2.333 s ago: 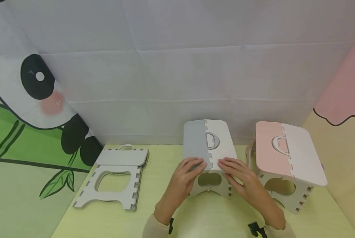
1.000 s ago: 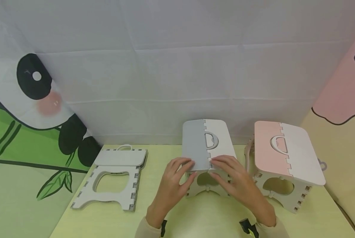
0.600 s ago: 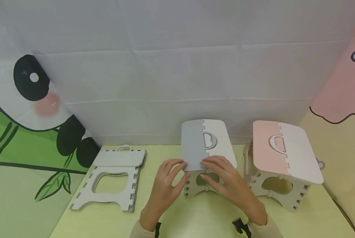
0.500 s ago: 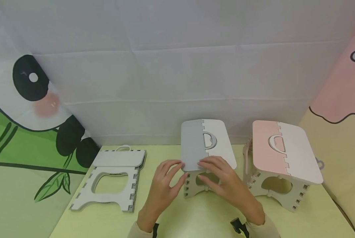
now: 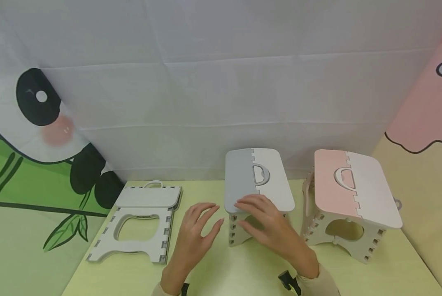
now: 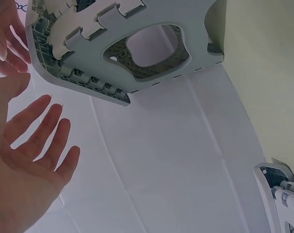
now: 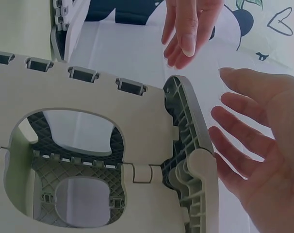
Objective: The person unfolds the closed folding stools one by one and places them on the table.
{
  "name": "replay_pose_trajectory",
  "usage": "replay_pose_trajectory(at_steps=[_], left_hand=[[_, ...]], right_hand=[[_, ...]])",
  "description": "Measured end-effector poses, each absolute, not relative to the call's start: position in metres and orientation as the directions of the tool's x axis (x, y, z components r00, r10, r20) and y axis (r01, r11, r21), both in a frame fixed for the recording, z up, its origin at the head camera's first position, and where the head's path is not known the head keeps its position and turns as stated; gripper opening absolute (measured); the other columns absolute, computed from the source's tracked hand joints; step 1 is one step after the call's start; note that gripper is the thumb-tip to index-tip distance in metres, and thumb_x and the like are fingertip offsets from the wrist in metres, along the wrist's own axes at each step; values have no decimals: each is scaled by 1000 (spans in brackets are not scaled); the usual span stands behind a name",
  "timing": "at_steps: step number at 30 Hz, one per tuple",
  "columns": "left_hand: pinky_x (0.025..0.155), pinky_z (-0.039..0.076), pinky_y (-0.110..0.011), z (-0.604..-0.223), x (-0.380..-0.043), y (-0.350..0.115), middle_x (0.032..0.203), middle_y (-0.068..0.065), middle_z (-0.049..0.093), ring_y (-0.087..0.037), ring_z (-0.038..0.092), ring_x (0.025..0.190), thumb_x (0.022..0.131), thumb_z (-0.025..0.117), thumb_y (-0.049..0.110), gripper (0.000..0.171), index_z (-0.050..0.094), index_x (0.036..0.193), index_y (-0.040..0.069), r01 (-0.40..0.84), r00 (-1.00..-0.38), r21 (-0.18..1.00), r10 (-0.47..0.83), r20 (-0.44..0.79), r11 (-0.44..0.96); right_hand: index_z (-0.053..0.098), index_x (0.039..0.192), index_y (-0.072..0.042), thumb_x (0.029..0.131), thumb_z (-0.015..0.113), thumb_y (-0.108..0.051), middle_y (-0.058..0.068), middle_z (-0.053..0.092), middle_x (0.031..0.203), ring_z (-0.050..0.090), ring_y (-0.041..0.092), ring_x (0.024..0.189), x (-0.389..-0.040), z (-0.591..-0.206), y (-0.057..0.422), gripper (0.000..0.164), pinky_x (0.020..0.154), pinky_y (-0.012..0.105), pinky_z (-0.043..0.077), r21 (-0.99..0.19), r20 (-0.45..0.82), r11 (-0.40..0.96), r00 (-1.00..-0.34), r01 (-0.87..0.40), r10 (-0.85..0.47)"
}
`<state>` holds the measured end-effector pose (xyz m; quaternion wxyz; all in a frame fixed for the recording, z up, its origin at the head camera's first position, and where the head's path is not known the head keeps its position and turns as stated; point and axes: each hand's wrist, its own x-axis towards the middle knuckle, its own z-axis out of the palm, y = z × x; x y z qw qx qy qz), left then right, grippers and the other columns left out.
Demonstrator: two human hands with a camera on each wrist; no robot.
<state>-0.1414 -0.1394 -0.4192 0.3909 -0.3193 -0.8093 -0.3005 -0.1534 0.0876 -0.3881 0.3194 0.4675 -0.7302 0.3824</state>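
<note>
- Your left hand [image 5: 192,237] and right hand [image 5: 270,224] are loosely spread, holding nothing.
- The grey-and-white stool [image 5: 239,176] stands unfolded, left of the pink-and-white stool [image 5: 328,189].
- Lift your right hand clear before moving sideways, so the nearer stool isn't nudged.

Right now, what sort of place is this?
Probably a staged indoor corner: a creased grey cloth-like backdrop, a green-and-white cartoon panel, and a pale yellow flat surface bearing a grey-and-white plastic folding stool.

A grey-and-white folding stool [image 5: 247,186] stands upright and unfolded on the pale table [image 5: 230,271].
</note>
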Motion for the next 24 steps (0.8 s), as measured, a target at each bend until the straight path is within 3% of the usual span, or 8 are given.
replay_pose_trajectory(at_steps=[13, 24], left_hand=[[90, 42, -38, -422, -137, -157, 108, -8, 63, -30, 57, 100, 79, 76, 12, 35, 67, 112, 7, 734, -490, 244, 245, 837, 634], [89, 41, -38, -426, -134, -172, 109, -8, 63, -30, 56, 102, 79, 76, 11, 34, 68, 111, 8, 703, -533, 268, 238, 812, 658]], right_hand=[[63, 116, -4, 82, 73, -10, 9, 61, 115, 54, 28, 109, -156, -389, 70, 36, 95, 35, 45, -247, 804, 277, -356, -929, -476], [63, 117, -7, 82, 74, -13, 6, 61, 116, 53, 26, 112, -157, -392, 55, 37, 98, 33, 43, -261, 762, 315, -395, -912, -513]])
